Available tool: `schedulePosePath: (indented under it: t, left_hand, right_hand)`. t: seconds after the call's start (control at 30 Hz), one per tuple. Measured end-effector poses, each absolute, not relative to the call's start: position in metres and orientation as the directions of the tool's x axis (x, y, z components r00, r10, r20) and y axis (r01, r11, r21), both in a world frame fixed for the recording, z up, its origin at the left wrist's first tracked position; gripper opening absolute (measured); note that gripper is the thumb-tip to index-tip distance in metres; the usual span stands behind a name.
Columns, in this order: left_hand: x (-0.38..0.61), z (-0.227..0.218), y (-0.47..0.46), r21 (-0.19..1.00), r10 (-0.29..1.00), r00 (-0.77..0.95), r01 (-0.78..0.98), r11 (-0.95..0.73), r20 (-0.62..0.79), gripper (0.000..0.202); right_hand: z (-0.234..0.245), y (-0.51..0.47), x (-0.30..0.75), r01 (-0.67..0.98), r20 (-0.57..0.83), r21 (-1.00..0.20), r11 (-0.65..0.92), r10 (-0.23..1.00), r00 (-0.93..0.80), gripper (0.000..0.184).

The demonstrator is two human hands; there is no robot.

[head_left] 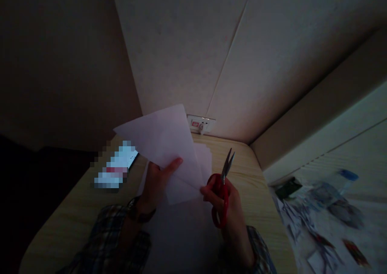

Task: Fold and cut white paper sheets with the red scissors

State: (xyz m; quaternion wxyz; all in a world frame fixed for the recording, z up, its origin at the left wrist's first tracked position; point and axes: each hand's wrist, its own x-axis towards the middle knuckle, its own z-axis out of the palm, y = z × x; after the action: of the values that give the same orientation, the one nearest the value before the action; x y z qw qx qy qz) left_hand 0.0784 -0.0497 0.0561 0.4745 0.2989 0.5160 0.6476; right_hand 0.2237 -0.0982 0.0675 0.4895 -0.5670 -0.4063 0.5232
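A folded white sheet of paper (160,137) is raised above the table, its pointed corner toward the left. My left hand (155,183) is closed on its lower edge, thumb pressed on top and fingers hidden beneath. Red-handled scissors (223,193) rest in my right hand (232,209), with the blades pointing up and slightly apart. The thumb and a fingertip of that same hand pinch the paper's lower right corner. Under both hands lie more white sheets (184,237) on the table.
A lit phone (117,167), partly blurred out, lies left on the wooden table (250,185). A wall socket (201,124) with a plug sits behind the table edge. To the right, below the table, a pale surface holds paper scraps (294,217) and plastic bags (326,195).
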Motion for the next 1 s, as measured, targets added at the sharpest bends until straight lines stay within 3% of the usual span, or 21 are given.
schedulePosePath:
  t: [0.27, 0.47, 0.67, 0.87, 1.0]
  left_hand:
    - [0.076, 0.059, -0.053, 0.97, 0.934, -0.349, -0.244, -0.013, -0.075, 0.038]
    - [0.069, 0.05, -0.052, 0.989, 0.947, -0.313, -0.105, -0.102, 0.064, 0.031]
    - [0.074, 0.046, -0.044, 0.999, 0.975, -0.219, -0.013, 0.04, -0.042, 0.028]
    - [0.071, 0.049, -0.045, 0.993, 0.935, -0.352, 0.115, -0.012, 0.052, 0.027]
    - [0.069, 0.05, -0.044, 0.995, 0.9, -0.428, 0.09, -0.048, 0.082, 0.023]
  right_hand:
    - [0.061, -0.097, 0.227, -0.029, -0.181, -0.983, -0.179, 0.978, 0.102, 0.025]
    - [0.052, -0.101, 0.224, 0.04, -0.102, -0.993, -0.109, 0.986, 0.132, 0.023]
    - [0.034, -0.095, 0.223, 0.107, -0.117, -0.985, -0.137, 0.977, 0.178, 0.022]
    - [0.031, -0.099, 0.233, 0.078, -0.119, -0.99, -0.12, 0.993, 0.021, 0.027]
    - [0.041, -0.115, 0.239, -0.031, -0.031, -0.999, -0.037, 0.984, -0.176, 0.035]
